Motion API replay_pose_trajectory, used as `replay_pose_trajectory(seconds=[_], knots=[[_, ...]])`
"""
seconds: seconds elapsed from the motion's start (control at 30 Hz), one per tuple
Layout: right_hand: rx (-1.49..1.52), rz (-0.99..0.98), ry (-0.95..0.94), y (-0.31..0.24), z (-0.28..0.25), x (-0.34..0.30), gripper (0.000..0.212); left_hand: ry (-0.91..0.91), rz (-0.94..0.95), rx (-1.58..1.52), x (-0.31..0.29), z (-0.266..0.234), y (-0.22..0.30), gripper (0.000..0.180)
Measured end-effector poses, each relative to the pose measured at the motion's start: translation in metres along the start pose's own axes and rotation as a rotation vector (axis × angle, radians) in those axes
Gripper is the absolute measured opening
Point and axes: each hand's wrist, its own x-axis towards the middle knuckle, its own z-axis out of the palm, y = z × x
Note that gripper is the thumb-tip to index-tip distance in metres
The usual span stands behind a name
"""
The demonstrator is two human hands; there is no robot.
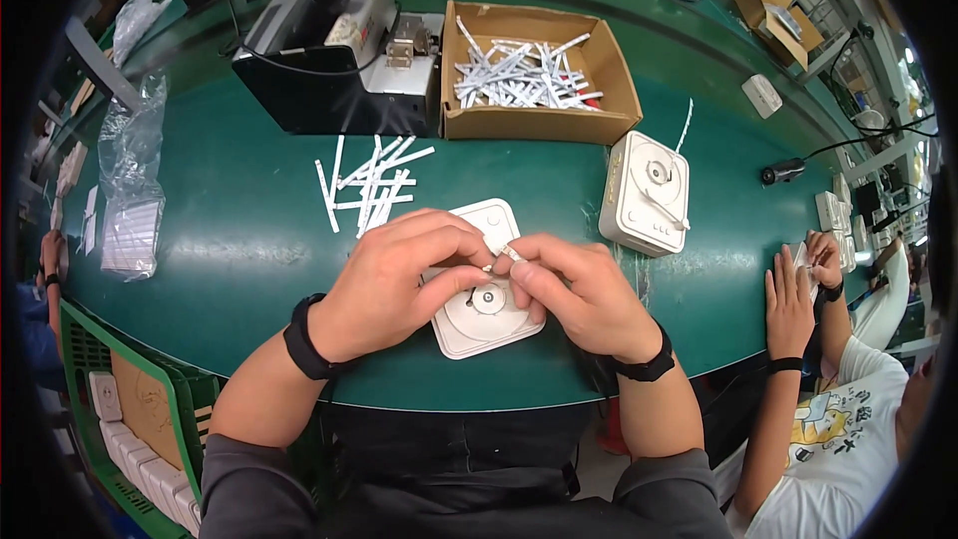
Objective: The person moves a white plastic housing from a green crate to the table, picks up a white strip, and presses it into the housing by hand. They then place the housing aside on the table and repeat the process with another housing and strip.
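right hand (589, 289) with narrow, seemingly papery strip (512, 254)

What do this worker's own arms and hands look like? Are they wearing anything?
They are a person's bare hands, without gloves. The left hand has a black wristband at its wrist, and the right hand has a black band too. Dark grey sleeves stop around the elbows.
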Motion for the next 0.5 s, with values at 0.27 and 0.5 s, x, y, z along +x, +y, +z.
replay_pose_trajectory(seconds=[0.27,0.5], knots=[[-0.168,-0.166,0.025,0.004,0.004,0.001,0.016,0.111,-0.066,-0.077,-0.005,0.0,0.011,0.018],[-0.188,-0.263,0.023,0.006,0.003,0.0,0.016,0.113,-0.02,-0.078,-0.007,0.004,0.01,0.017]])
